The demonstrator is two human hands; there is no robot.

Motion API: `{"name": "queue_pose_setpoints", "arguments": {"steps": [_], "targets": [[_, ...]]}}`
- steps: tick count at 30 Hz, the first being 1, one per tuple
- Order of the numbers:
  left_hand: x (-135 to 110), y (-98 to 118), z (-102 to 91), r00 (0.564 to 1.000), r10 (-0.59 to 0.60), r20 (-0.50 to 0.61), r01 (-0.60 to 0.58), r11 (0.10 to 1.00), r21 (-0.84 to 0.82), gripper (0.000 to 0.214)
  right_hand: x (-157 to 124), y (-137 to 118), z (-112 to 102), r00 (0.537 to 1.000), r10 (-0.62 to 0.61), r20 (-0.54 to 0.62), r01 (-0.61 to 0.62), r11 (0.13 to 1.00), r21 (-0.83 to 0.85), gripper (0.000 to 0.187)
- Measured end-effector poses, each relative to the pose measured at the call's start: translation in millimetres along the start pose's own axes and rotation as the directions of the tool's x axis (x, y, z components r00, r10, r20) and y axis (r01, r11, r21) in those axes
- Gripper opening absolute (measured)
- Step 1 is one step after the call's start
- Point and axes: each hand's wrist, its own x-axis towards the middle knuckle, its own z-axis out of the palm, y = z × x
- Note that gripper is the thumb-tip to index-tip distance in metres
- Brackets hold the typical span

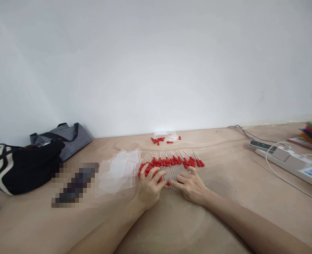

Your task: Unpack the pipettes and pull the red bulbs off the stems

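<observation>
Many droppers with red rubber bulbs and thin clear tubes (173, 171) lie side by side on the table in front of me. In the back row the red bulbs (168, 161) face me and the narrow tips point toward the wall. My left hand (150, 183) rests over the left part of the nearer droppers, fingers spread and bent, covering several red bulbs. My right hand (190, 184) touches the right side of the clear tubes, its index finger stretched left and its other fingers loosely bent. Neither hand visibly grasps a dropper; the undersides of the fingers are hidden.
Clear zip bags (119, 171) with red edges lie to the left, beside a blurred dark object (76, 183). Loose red bulbs (158, 140) and a clear bag (166, 135) are near the wall. A black bag (36, 169) stands left, a power strip (296, 167) with cables right.
</observation>
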Motion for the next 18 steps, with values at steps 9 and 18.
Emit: {"name": "queue_pose_setpoints", "arguments": {"steps": [9,18], "targets": [[3.4,-20.4,-13.6,0.976,-0.213,0.053,0.219,0.964,-0.149,0.017,-10.2,26.3,-4.8,0.948,0.287,0.135,-0.295,0.955,0.041,0.047],[-7.5,-59.7,-18.6,0.833,-0.529,0.166,0.552,0.815,-0.176,0.026,-20.3,30.2,6.4,0.825,0.519,0.221,-0.542,0.838,0.055,0.032]]}}
